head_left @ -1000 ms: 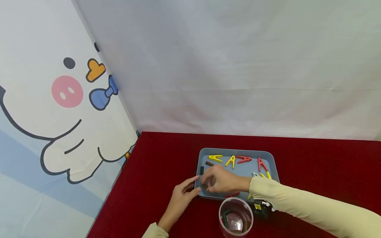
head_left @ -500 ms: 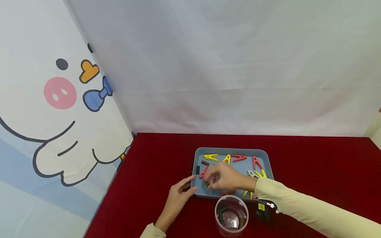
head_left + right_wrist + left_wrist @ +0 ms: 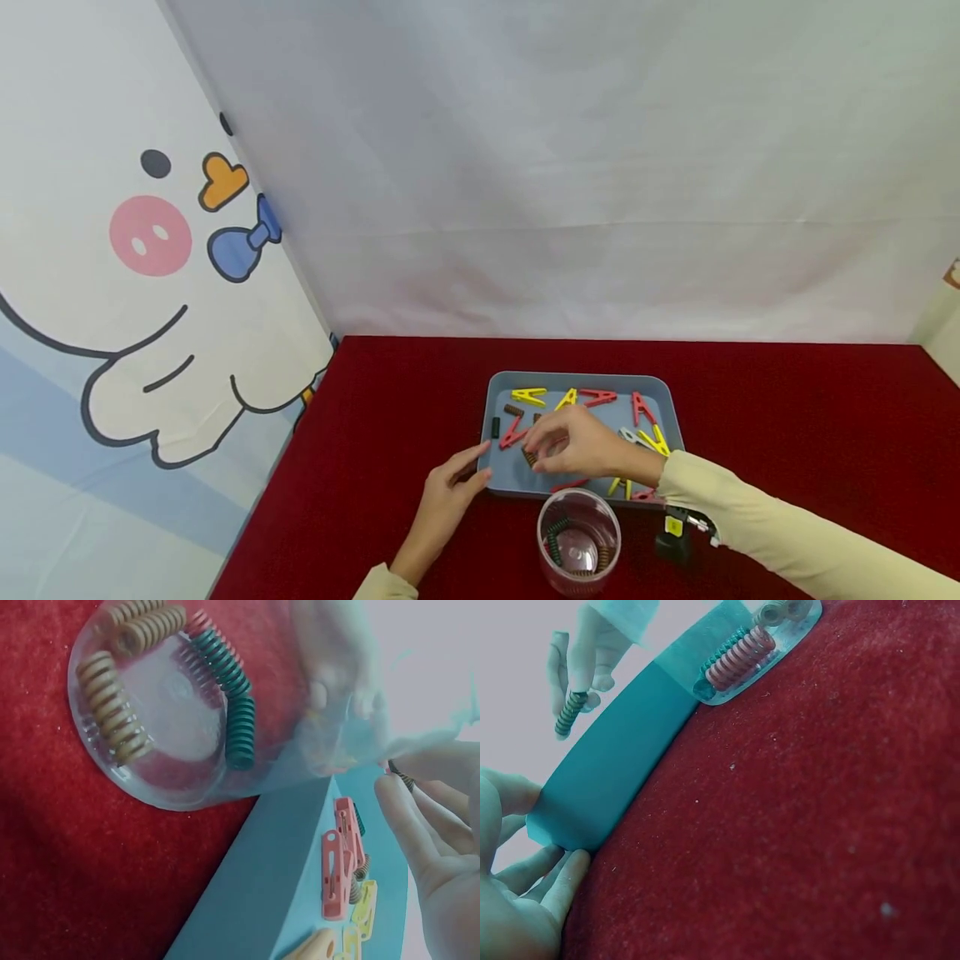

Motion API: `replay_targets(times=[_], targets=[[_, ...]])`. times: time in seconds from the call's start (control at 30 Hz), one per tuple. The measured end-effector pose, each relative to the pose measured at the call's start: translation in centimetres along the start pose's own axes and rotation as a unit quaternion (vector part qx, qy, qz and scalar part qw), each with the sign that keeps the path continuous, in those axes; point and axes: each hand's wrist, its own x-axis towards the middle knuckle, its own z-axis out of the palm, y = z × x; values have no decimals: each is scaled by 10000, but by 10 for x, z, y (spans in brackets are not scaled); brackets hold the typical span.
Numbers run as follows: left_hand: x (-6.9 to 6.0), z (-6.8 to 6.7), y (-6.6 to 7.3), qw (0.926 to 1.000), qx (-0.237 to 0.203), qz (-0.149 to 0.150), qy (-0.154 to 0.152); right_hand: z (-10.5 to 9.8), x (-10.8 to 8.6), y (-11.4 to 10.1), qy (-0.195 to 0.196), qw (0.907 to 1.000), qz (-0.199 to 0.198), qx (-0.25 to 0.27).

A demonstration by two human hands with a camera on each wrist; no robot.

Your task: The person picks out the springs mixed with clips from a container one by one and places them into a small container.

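My right hand (image 3: 581,446) pinches a brown coil spring (image 3: 529,456) between thumb and fingertips, just over the left part of a blue-grey tray (image 3: 510,477). The left wrist view shows the same spring (image 3: 570,714) hanging tilted from the fingertips. At the tray's front left corner, my left hand (image 3: 447,497) touches the wall with extended fingers and thumb. Near the pinched spring lie a red clip (image 3: 513,435), a dark spring (image 3: 495,427) and a brown spring (image 3: 513,410). A clear plastic jar (image 3: 551,575) in front holds green springs (image 3: 240,731), brown springs (image 3: 109,709) and a red spring.
Several yellow clips (image 3: 528,396), red clips (image 3: 597,397) and a grey clip (image 3: 632,437) are spread over the tray. A red cloth (image 3: 787,433) covers the table. Behind it hangs a white curtain (image 3: 600,167), and a printed cartoon panel (image 3: 90,292) stands at the left.
My right hand has moved slightly right and up with the brown spring, uncovering the red clip on the left. My left hand stays at the tray corner. The head view has shifted a little.
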Motion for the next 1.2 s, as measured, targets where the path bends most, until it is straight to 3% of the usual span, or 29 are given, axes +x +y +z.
replay_targets(times=[0.4,1.2], targets=[[1,-1,-1,9995,280,89,-148,-13,-14,-16,203,9995,94,226],[-1,-1,-1,9996,244,62,-118,-22,-37,-31,366,9979,5,533]])
